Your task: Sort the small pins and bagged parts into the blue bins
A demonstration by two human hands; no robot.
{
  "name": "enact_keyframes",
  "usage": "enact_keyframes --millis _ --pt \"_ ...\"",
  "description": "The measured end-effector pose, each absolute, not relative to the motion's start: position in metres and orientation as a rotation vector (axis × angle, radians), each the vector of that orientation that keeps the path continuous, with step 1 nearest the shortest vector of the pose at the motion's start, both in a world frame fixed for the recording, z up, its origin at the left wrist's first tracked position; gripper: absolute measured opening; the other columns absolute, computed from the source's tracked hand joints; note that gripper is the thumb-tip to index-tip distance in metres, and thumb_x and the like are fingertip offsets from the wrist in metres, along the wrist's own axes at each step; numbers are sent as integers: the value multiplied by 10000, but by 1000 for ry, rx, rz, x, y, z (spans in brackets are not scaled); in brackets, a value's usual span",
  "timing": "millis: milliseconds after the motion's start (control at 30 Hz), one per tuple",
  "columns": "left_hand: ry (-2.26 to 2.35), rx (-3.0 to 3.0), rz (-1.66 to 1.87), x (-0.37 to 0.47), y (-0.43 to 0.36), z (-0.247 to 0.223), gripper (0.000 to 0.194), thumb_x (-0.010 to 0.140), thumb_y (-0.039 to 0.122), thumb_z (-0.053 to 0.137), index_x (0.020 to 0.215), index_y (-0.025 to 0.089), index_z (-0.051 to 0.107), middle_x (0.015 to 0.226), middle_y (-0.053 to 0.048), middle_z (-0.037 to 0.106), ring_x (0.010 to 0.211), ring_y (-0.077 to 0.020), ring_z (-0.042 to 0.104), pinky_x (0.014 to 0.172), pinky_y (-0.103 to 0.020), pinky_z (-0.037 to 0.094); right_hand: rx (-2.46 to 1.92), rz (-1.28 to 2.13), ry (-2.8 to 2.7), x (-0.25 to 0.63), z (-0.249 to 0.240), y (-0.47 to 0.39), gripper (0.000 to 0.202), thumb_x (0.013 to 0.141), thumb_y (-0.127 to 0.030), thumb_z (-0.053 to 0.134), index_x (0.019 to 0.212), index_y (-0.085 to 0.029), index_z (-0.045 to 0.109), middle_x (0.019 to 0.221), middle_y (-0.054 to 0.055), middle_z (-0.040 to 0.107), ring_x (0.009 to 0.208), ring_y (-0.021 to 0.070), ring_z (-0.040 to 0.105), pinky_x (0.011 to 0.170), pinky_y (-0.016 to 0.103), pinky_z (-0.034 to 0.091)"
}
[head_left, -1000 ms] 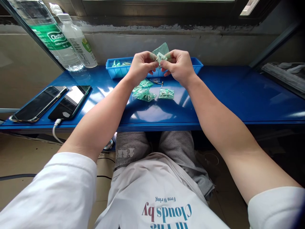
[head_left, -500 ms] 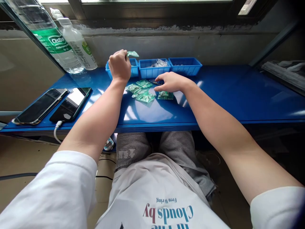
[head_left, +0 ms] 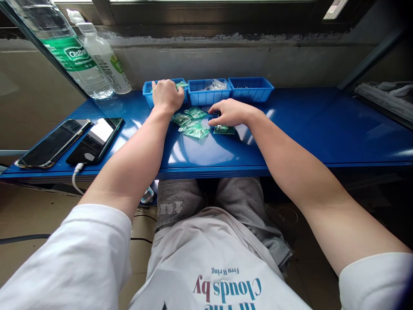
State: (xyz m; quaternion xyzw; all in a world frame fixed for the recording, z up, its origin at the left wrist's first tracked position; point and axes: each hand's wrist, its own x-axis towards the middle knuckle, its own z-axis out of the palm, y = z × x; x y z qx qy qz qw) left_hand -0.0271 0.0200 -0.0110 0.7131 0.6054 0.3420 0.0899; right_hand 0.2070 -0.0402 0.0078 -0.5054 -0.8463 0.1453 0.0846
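My left hand (head_left: 167,95) is over the front of the left blue bin (head_left: 148,89), its thumb and fingers around a green packet (head_left: 181,85) at the bin's right side. Several green packets (head_left: 195,129) lie on the blue table just right of and below that hand. My right hand (head_left: 230,113) hovers low with thumb and fingers apart, above another green packet (head_left: 223,129). A small dark object shows between its fingers, too hidden to make out. The middle blue bin (head_left: 208,98) holds clear plastic bags (head_left: 217,85). Small pieces lie in the right blue bin (head_left: 254,92).
Two phones (head_left: 53,144) (head_left: 97,140) lie at the table's left, one with a white cable (head_left: 76,176). Two bottles (head_left: 75,60) (head_left: 106,64) stand at the back left. Behind the bins is a wall (head_left: 290,64). Wrapped items (head_left: 387,101) sit far right.
My left hand has lowered from above the left bin, bringing the green packet down to the bin. My right hand has barely moved.
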Motion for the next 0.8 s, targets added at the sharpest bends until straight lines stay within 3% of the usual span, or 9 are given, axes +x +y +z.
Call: enact_keyframes --millis 133,333,433,533,633,800 --pt "1656 2177 933 -26 23 -11 530 754 805 438 825 348 699 825 -66 726 1403 -248 322 1168 -429 83 -1431 357 -2480 205 9 -43 541 876 -469 787 1367 -247 739 1396 75 714 1280 357 658 1099 434 545" --pt "2004 2068 1105 -23 21 -14 498 780 728 487 895 289 692 1017 -91 718 1330 -302 343 1181 -473 -31 -1419 334 -2503 202 -1 -37 643 923 -473 741 1508 -232 623 1526 100 622 1400 367 581 1183 477 487" --pt "1980 2075 1136 -20 15 -11 477 797 685 501 965 275 678 1118 -104 687 1291 -310 374 1163 -468 93 -1427 337 -2541 202 -5 -34 607 927 -472 733 1471 -213 659 1501 111 643 1373 368 600 1162 461 501" --pt "1789 2127 1096 -16 9 -5 524 785 723 496 1006 285 680 1051 -114 682 1360 -316 306 1108 -448 200 -1413 320 -2548 202 -4 -34 504 909 -456 754 1357 -225 745 1402 93 712 1306 358 642 1124 431 525" --pt "1584 2187 899 -13 4 0 578 749 780 486 1007 304 688 923 -105 685 1431 -300 213 1072 -428 241 -1403 312 -2530 202 -2 -34 443 895 -436 768 1296 -248 779 1336 70 745 1266 347 660 1106 429 538" --pt "1614 2168 931 -11 5 -4 589 785 734 452 1091 281 671 919 -60 708 1375 -286 300 1095 -421 212 -1406 238 -2523 203 -4 -32 540 916 -405 740 1416 -207 702 1445 110 681 1339 359 615 1162 473 499"
